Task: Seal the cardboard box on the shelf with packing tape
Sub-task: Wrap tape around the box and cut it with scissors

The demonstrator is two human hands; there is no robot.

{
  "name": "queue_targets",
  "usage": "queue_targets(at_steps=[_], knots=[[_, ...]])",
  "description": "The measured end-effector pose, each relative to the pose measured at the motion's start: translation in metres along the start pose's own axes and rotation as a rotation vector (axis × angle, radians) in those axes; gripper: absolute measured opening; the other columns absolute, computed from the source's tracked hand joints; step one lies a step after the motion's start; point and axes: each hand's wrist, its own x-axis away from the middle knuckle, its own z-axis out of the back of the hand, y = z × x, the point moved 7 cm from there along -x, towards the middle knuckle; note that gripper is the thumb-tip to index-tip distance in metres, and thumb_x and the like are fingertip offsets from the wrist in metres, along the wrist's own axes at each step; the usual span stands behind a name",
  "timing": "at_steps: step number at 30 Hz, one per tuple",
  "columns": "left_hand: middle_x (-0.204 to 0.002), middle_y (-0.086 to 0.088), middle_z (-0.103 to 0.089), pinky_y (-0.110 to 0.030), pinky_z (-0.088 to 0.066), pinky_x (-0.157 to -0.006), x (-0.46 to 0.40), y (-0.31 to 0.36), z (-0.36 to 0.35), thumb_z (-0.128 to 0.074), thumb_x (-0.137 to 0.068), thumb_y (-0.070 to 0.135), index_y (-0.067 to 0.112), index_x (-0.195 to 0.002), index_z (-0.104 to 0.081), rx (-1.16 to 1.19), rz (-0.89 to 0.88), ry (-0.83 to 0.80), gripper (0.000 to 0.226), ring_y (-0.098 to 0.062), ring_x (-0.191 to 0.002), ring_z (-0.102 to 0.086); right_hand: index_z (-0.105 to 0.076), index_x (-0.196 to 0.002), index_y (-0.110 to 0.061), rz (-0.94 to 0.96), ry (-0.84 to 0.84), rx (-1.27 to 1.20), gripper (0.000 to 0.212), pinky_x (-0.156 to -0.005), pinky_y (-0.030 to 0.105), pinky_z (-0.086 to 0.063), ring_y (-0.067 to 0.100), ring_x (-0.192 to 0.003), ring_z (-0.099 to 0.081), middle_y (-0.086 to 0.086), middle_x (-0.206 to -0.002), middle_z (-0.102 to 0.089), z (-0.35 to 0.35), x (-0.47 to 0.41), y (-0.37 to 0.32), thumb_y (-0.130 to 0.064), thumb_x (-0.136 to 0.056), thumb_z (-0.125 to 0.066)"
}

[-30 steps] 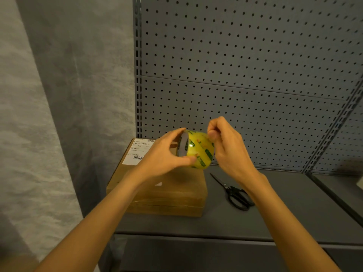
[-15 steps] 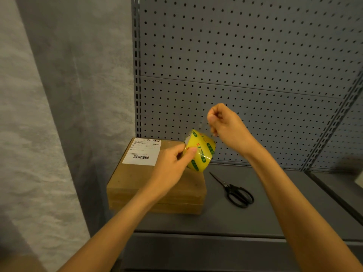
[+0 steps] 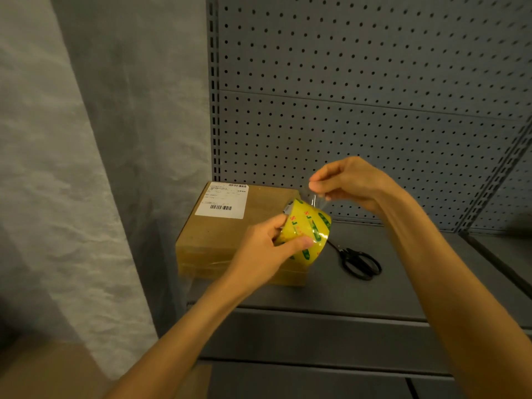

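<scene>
gripping the tape roll point(image 3: 306, 230) from its left side, the left hand point(image 3: 264, 251) has its thumb laid across the yellow printed face and its fingers curled round the rim, so the roll hangs in the air above the right end of the box point(image 3: 230, 234). the right hand point(image 3: 349, 182) is held just above and to the right of the roll, thumb and fingertips pinched together on a short clear strip of tape point(image 3: 316, 200) that runs down from the pinch to the roll; the rest of its fingers are curled in. the box sits flat on the grey shelf point(image 3: 359, 300), pushed into the back left corner against the pegboard point(image 3: 374, 96), with a white label point(image 3: 223, 200) carrying barcodes on the far left part of its top. glossy bands show along its front side. black scissors point(image 3: 358, 262) lie on the shelf to the right of the box, well apart from it, handles toward the front and blades pointing back under the roll. a grey textured wall point(image 3: 72, 168) fills the left, and a blurred brown cardboard shape point(image 3: 49, 372) shows at the bottom left corner.
</scene>
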Motion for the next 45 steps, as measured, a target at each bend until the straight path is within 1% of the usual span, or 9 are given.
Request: queue_targets(at_steps=[2,5,11,19,24,29,34,38,45], knots=[[-0.092,-0.006,-0.074,-0.049,-0.054,-0.083,0.007,-0.005,0.000,-0.073,-0.080,0.026,0.018,-0.094,-0.069,0.028,0.035,0.037,0.016,-0.028,-0.089,-0.068,-0.068,-0.074,-0.008,0.007,-0.003,0.043,0.008,-0.056,0.016,-0.052,0.005,-0.052,-0.058,-0.002,-0.060,-0.066,-0.005,0.001,0.002,-0.002,-0.076,-0.073],[-0.085,-0.007,-0.073,-0.052,-0.054,-0.079,0.016,-0.013,0.001,-0.068,-0.067,0.052,0.016,-0.089,-0.072,0.022,0.055,0.140,0.042,-0.032,-0.085,-0.068,-0.069,-0.070,-0.009,0.058,0.046,0.152,0.010,-0.053,0.017,-0.051,0.005,-0.048,-0.057,0.005,-0.063,-0.065,-0.012,0.002,0.002,-0.004,-0.074,-0.076],[-0.079,-0.011,-0.071,-0.054,-0.054,-0.072,0.028,-0.024,-0.004,-0.058,-0.063,0.065,0.011,-0.084,-0.069,-0.036,0.124,0.216,0.059,-0.029,-0.078,-0.068,-0.071,-0.071,-0.015,0.195,0.170,0.487,0.010,-0.055,0.012,-0.047,0.000,-0.049,-0.056,-0.001,-0.064,-0.066,-0.028,0.012,-0.002,-0.016,-0.071,-0.081],[-0.073,-0.010,-0.071,-0.049,-0.053,-0.073,0.033,-0.038,0.000,-0.069,-0.078,0.042,0.006,-0.076,-0.070,0.035,0.321,0.262,0.036,-0.031,-0.077,-0.067,-0.070,-0.070,-0.021,0.363,0.220,0.534,0.011,-0.059,0.001,-0.043,-0.002,-0.064,-0.059,-0.010,-0.066,-0.064,-0.030,0.032,-0.034,-0.016,-0.071,-0.080],[-0.078,-0.002,-0.071,-0.044,-0.053,-0.082,0.042,-0.069,-0.007,-0.069,-0.075,0.050,0.013,-0.076,-0.071,-0.033,0.486,0.239,0.037,-0.020,-0.079,-0.066,-0.071,-0.068,-0.020,0.350,0.138,0.560,0.011,-0.058,0.004,-0.045,-0.005,-0.061,-0.060,-0.008,-0.067,-0.067,-0.036,0.026,-0.019,-0.015,-0.071,-0.080],[-0.073,0.000,-0.071,-0.040,-0.054,-0.075,0.046,-0.074,-0.024,-0.065,-0.080,0.049,0.014,-0.072,-0.071,-0.071,0.467,0.218,0.036,-0.017,-0.075,-0.067,-0.070,-0.066,-0.019,0.197,-0.024,0.487,0.014,-0.055,0.015,-0.049,0.002,-0.051,-0.058,-0.003,-0.063,-0.066,-0.033,-0.010,0.015,-0.013,-0.070,-0.081],[-0.075,-0.006,-0.072,-0.037,-0.054,-0.073,0.048,-0.075,-0.030,-0.066,-0.082,0.043,0.009,-0.073,-0.072,0.132,0.525,0.192,0.036,-0.021,-0.076,-0.069,-0.071,-0.072,-0.011,0.175,-0.128,0.376,0.007,-0.055,0.013,-0.050,-0.002,-0.052,-0.059,-0.001,-0.066,-0.066,-0.040,-0.033,0.037,-0.007,-0.074,-0.077],[-0.065,-0.012,-0.060,-0.035,-0.046,-0.064,0.046,-0.077,-0.028,-0.066,-0.084,0.038,0.011,-0.063,-0.063,0.148,0.527,0.223,0.035,-0.024,-0.067,-0.059,-0.071,-0.074,-0.008,0.155,-0.153,0.331,0.005,-0.055,0.013,-0.049,-0.002,-0.052,-0.058,-0.005,-0.063,-0.065,-0.042,-0.048,0.051,-0.006,-0.075,-0.076],[-0.080,-0.025,-0.067,-0.034,-0.048,-0.065,0.047,-0.081,-0.023,-0.067,-0.084,0.036,-0.006,-0.077,-0.067,0.205,0.566,0.309,0.042,-0.036,-0.078,-0.066,-0.069,-0.074,-0.010,0.130,-0.221,0.251,0.008,-0.054,0.014,-0.049,-0.001,-0.053,-0.059,-0.012,-0.055,-0.065,-0.054,-0.058,0.072,-0.005,-0.077,-0.074]])
